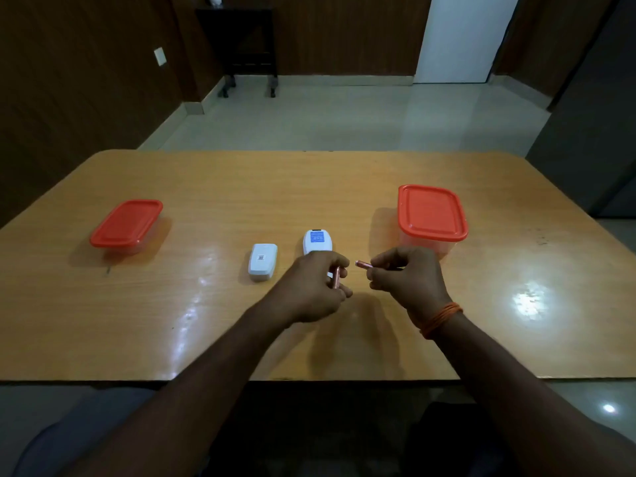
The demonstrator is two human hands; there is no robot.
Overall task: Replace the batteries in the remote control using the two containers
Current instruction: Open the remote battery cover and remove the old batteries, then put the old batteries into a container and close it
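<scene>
The white remote (pixel 317 241) lies face down at the table's middle, its near end hidden under my left hand (pixel 311 287). Its loose white battery cover (pixel 262 262) rests just to its left. My left hand pinches a copper-coloured battery (pixel 336 277), held roughly upright over the remote's near end. My right hand (pixel 404 276) pinches a second copper-coloured battery (pixel 363 265) pointing left, its tip a short gap from my left hand. A low container with a red lid (pixel 126 223) sits far left. A taller container with a red lid (pixel 432 213) stands behind my right hand. Both lids are on.
The wooden table (pixel 516 321) has its front edge close to my body. Beyond its far edge is a tiled floor, with a dark wheeled stand (pixel 248 49) against the back wall.
</scene>
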